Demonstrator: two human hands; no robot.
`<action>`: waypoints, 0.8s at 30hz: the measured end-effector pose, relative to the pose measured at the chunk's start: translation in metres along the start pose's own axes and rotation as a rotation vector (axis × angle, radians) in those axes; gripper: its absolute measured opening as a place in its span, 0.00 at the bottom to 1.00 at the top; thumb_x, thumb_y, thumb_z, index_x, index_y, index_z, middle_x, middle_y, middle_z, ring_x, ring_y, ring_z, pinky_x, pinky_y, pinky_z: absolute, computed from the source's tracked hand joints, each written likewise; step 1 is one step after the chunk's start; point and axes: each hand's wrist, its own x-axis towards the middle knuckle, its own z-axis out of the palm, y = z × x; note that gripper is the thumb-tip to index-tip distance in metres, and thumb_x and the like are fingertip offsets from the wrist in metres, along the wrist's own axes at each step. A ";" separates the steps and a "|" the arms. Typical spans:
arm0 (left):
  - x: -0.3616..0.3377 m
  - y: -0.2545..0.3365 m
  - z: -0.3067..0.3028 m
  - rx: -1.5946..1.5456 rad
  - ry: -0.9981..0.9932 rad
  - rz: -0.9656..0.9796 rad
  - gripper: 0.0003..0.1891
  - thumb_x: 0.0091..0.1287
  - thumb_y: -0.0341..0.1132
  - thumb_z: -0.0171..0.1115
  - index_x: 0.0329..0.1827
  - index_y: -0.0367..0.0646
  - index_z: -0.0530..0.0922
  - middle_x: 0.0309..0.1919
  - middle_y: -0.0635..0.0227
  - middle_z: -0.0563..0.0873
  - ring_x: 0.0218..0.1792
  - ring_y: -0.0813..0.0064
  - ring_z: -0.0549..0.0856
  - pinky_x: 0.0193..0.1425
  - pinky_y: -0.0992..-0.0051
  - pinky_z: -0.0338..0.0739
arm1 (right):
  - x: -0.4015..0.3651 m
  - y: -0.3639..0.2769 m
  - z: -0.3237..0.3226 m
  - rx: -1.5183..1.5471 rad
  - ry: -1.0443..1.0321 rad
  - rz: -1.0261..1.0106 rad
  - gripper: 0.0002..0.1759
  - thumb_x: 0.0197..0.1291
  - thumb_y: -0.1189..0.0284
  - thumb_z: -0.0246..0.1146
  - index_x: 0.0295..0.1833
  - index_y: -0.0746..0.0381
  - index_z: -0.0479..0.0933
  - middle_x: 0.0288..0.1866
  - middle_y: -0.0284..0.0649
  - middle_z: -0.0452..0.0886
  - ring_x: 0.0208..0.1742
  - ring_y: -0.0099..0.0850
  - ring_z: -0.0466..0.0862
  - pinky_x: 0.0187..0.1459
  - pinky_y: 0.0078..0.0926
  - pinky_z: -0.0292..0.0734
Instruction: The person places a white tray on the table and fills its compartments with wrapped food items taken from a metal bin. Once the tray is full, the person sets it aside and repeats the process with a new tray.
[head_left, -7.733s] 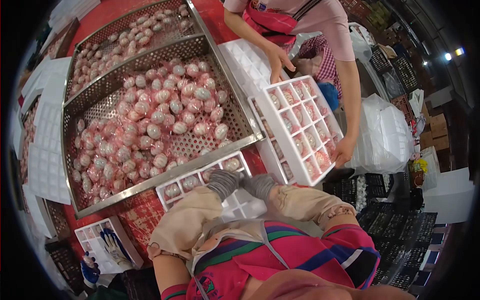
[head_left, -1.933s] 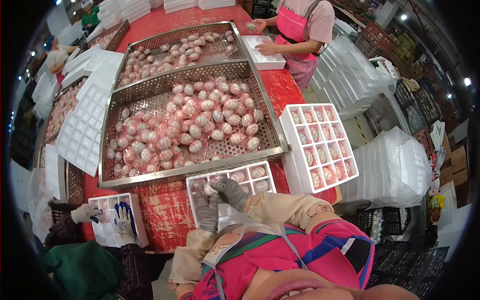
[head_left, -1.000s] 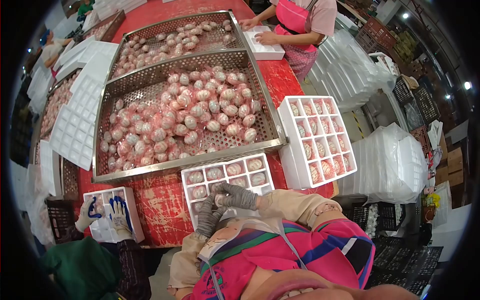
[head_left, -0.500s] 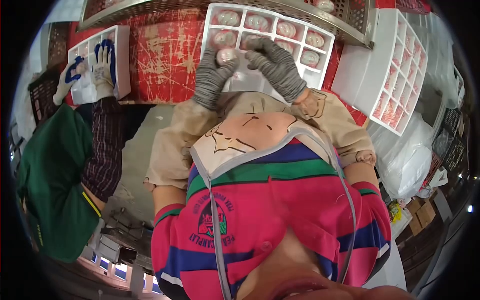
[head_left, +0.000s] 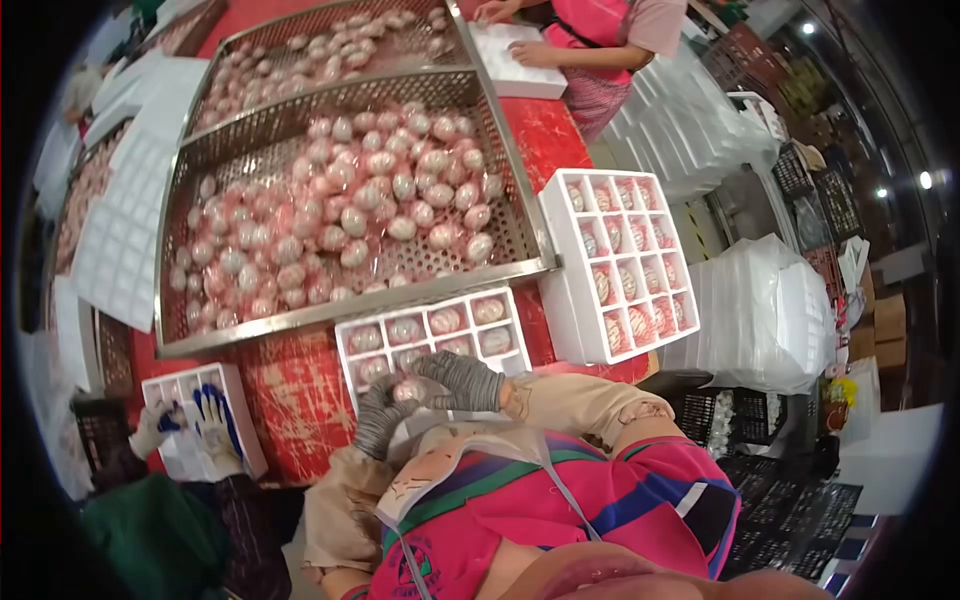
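Note:
My left hand (head_left: 380,412), in a grey knitted glove, grips a film-wrapped egg (head_left: 408,389) over the near part of a white foam box (head_left: 476,303) with square compartments. Wrapped eggs sit in the box's far rows, such as one egg (head_left: 445,320) at the back. My right hand (head_left: 460,382), gloved alike, reaches over the box from the right. Its fingers and thumb are apart, close beside the held egg, and nothing shows in its grasp. Both hands hide part of the near compartments.
A perforated metal tray (head_left: 525,205) of wrapped eggs lies beyond my box. A filled foam box (head_left: 563,290) stands at right. At left, a co-worker's gloved hands (head_left: 215,435) rest on another box (head_left: 240,390). Another person (head_left: 600,60) works across the red table (head_left: 290,400).
My view has tilted up and turned, bringing the egg tray and the person across the table into sight. My left hand keeps the egg; my right hand is now nearer to it.

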 end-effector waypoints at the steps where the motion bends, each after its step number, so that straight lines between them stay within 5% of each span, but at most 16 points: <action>1: 0.008 -0.018 0.001 0.058 0.002 0.078 0.22 0.54 0.29 0.71 0.53 0.41 0.76 0.43 0.66 0.82 0.46 0.72 0.81 0.50 0.74 0.78 | -0.002 -0.004 -0.006 -0.031 -0.028 0.023 0.37 0.58 0.55 0.62 0.69 0.61 0.63 0.62 0.51 0.72 0.60 0.49 0.73 0.61 0.43 0.68; 3: 0.009 -0.022 0.008 0.535 0.059 0.123 0.23 0.51 0.32 0.73 0.50 0.42 0.77 0.39 0.61 0.83 0.41 0.67 0.82 0.45 0.71 0.77 | -0.003 -0.006 -0.012 -0.038 -0.013 -0.030 0.36 0.56 0.55 0.63 0.66 0.63 0.65 0.58 0.52 0.74 0.56 0.50 0.75 0.59 0.43 0.70; 6: -0.003 0.002 0.019 0.769 0.044 0.242 0.23 0.49 0.34 0.73 0.49 0.42 0.79 0.42 0.57 0.82 0.43 0.61 0.82 0.47 0.65 0.77 | -0.013 0.006 0.011 -0.178 0.048 -0.101 0.33 0.54 0.57 0.63 0.62 0.65 0.69 0.55 0.52 0.76 0.52 0.48 0.77 0.55 0.42 0.73; 8: -0.003 0.010 0.014 1.317 -0.003 0.528 0.25 0.49 0.37 0.73 0.52 0.43 0.78 0.46 0.55 0.80 0.46 0.56 0.81 0.49 0.61 0.76 | -0.013 0.007 0.017 -0.176 0.056 -0.090 0.33 0.54 0.57 0.63 0.61 0.65 0.69 0.54 0.52 0.76 0.52 0.47 0.77 0.54 0.41 0.73; 11: -0.006 0.006 0.021 0.886 0.167 0.300 0.34 0.46 0.37 0.74 0.58 0.37 0.72 0.46 0.54 0.78 0.46 0.55 0.79 0.50 0.61 0.75 | -0.003 -0.006 0.007 -0.197 0.011 -0.018 0.29 0.54 0.58 0.63 0.57 0.65 0.72 0.50 0.51 0.78 0.50 0.47 0.79 0.52 0.41 0.74; 13: -0.004 0.011 0.016 1.031 0.159 0.428 0.29 0.49 0.40 0.72 0.55 0.39 0.75 0.45 0.53 0.79 0.45 0.52 0.80 0.48 0.61 0.76 | 0.008 -0.022 -0.002 -0.243 -0.096 0.110 0.24 0.53 0.59 0.62 0.50 0.65 0.75 0.42 0.49 0.82 0.45 0.47 0.81 0.49 0.41 0.76; 14: -0.004 0.010 0.013 1.188 0.100 0.392 0.27 0.50 0.41 0.71 0.53 0.40 0.76 0.44 0.53 0.79 0.44 0.52 0.80 0.46 0.59 0.76 | 0.012 -0.012 0.008 -0.310 -0.042 -0.032 0.19 0.54 0.60 0.62 0.44 0.65 0.78 0.36 0.48 0.83 0.40 0.46 0.83 0.43 0.41 0.77; 17: -0.003 0.010 0.005 1.339 0.011 0.338 0.23 0.54 0.42 0.68 0.51 0.43 0.78 0.42 0.55 0.82 0.42 0.53 0.82 0.43 0.57 0.76 | 0.018 -0.021 0.009 -0.375 -0.087 -0.040 0.17 0.54 0.61 0.61 0.40 0.64 0.80 0.35 0.48 0.83 0.38 0.45 0.83 0.39 0.41 0.78; 24: 0.019 0.015 -0.003 1.360 -0.163 0.011 0.19 0.55 0.51 0.65 0.43 0.49 0.82 0.33 0.56 0.85 0.36 0.54 0.84 0.39 0.59 0.77 | 0.027 -0.036 0.012 -0.399 -0.282 0.033 0.15 0.53 0.64 0.61 0.42 0.63 0.77 0.29 0.45 0.82 0.35 0.44 0.82 0.36 0.41 0.77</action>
